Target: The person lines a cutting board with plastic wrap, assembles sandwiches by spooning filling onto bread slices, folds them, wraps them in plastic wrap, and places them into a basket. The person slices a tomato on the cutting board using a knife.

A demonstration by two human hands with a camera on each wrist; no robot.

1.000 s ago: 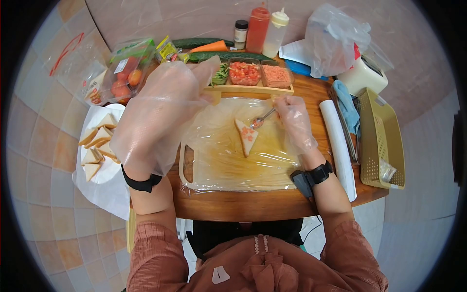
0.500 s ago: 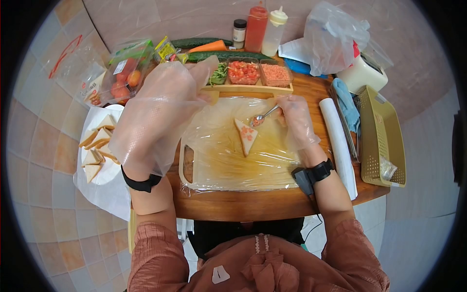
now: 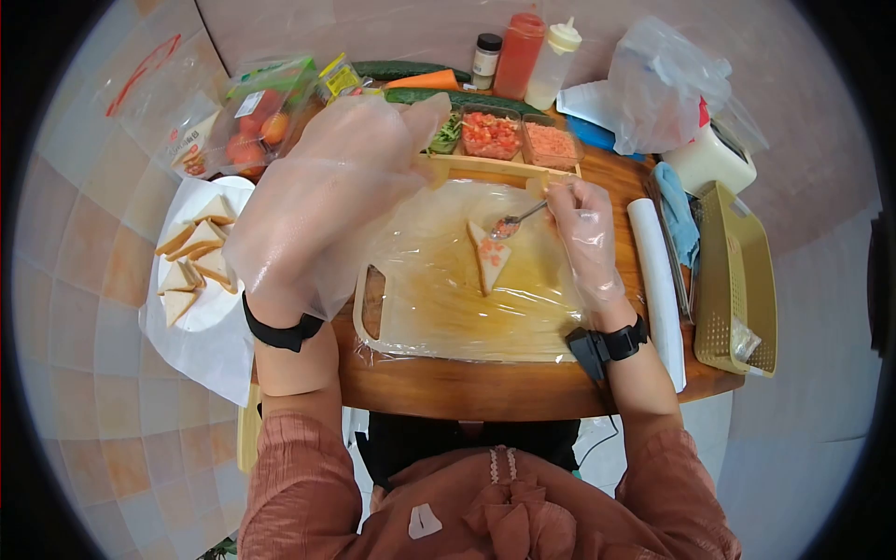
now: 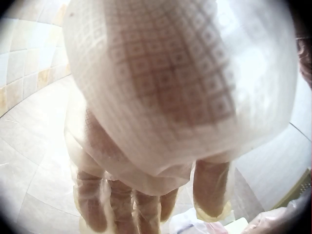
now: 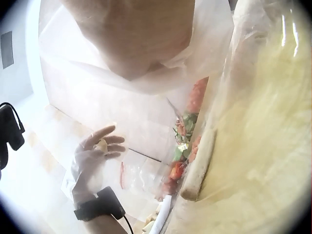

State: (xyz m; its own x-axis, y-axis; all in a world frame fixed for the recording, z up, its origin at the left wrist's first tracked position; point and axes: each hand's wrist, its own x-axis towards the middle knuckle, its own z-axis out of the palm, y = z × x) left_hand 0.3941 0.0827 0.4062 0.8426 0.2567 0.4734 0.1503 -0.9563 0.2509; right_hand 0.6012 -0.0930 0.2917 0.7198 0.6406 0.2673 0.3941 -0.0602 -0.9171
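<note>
In the head view my right hand [image 3: 586,233], in a clear plastic glove, pinches the handle of a small metal spoon [image 3: 532,213]. Orange-pink bits fill the spoon's bowl, which hangs near the upper end of a triangular piece of white bread [image 3: 486,266]. A few similar bits lie on that bread, which rests on a cutting board [image 3: 420,322] covered in cling film. My gloved left hand [image 3: 327,182] is raised over the board's left side and holds nothing. The left wrist view shows its fingers [image 4: 146,207] extended.
Behind the board, a wooden tray [image 3: 495,167] bears tubs of chopped vegetables. More bread triangles [image 3: 198,238] sit on a plate at left. Sauce bottles [image 3: 520,56] and cucumbers [image 3: 439,96] stand or lie at the back. A white roll [image 3: 656,289] and a basket [image 3: 737,280] are at right.
The head view has shifted, so the whole scene sits differently in the frame. The spoon stays close to the bread's upper end, and my left hand keeps its raised position.
</note>
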